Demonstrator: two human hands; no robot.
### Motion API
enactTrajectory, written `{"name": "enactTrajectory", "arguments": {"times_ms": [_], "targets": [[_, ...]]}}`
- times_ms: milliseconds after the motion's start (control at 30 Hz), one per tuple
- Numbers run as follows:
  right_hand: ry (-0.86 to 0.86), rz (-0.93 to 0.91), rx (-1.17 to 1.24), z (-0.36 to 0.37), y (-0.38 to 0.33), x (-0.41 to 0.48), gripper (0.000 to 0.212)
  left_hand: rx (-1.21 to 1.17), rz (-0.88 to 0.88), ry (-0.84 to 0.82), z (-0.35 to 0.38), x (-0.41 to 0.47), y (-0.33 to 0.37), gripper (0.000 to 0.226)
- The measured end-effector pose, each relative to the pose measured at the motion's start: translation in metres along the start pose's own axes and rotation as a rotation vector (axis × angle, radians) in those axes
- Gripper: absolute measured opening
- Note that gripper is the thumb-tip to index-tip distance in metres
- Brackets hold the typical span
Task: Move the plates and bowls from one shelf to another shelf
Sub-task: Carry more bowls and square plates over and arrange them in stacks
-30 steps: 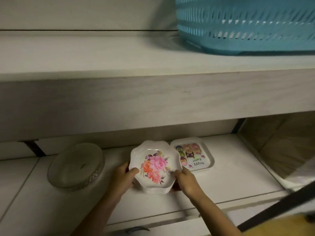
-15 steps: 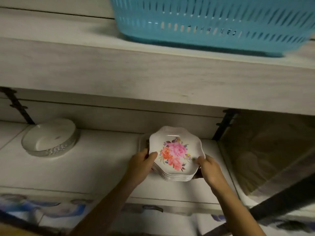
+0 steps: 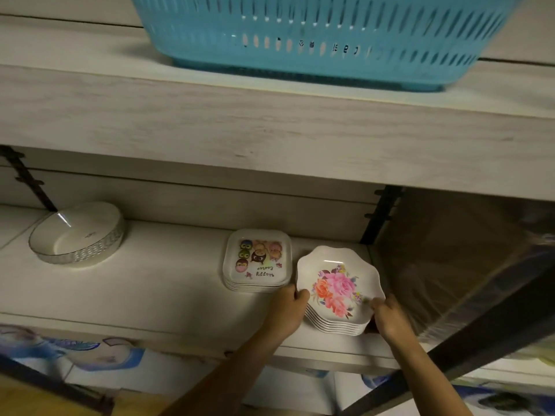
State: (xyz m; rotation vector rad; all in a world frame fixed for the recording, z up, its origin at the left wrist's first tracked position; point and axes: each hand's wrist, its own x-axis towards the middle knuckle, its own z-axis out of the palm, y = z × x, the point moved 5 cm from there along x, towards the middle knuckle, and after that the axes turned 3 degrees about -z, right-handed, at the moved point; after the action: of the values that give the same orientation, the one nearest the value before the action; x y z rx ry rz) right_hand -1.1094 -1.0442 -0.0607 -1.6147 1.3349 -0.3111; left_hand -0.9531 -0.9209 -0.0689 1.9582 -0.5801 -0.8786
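Upper shelf [image 3: 270, 139] spans the top, with a blue slotted basket [image 3: 315, 34] sitting on it. Lower shelf [image 3: 150, 295] runs below. Round bowl [image 3: 78, 235] sits far left on the lower shelf, well apart from the rest. Floral plate stack [image 3: 339, 289], scalloped rims, is at the lower shelf's right end near the front edge; can't tell if it's resting or just off the board. Square Easter plate stack [image 3: 258, 259] is just beside it, left and further back. My left hand [image 3: 288, 310] grips the floral stack's left side, thumb over the top rim. My right hand [image 3: 387, 316] grips the right side the same way.
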Motion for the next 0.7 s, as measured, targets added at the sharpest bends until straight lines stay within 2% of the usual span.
{"name": "enactTrajectory", "arguments": {"times_ms": [167, 300, 367, 400, 533, 700], "targets": [[-0.039, -0.014, -0.049, 0.009, 0.009, 0.003, 0.029, 0.056, 0.004, 0.0, 0.007, 0.002, -0.011, 0.036], [0.008, -0.004, -0.114, 0.008, 0.005, -0.001, 0.035, 0.07, 0.028, -0.059, 0.003, 0.003, -0.013, 0.041], [0.067, -0.054, -0.257, 0.004, -0.006, -0.004, 0.052, 0.115, 0.049, -0.053, -0.004, 0.0, -0.013, 0.039], [0.108, -0.083, -0.317, 0.002, -0.015, -0.008, 0.06, 0.16, 0.07, -0.003, -0.012, -0.002, -0.013, 0.037], [0.217, -0.274, -0.493, 0.006, -0.064, -0.011, 0.049, 0.275, 0.188, 0.282, -0.06, -0.009, -0.011, 0.02], [0.037, -0.368, -0.529, 0.045, -0.107, 0.009, 0.04, 0.244, 0.163, 0.526, -0.122, 0.019, -0.02, 0.013]]}}
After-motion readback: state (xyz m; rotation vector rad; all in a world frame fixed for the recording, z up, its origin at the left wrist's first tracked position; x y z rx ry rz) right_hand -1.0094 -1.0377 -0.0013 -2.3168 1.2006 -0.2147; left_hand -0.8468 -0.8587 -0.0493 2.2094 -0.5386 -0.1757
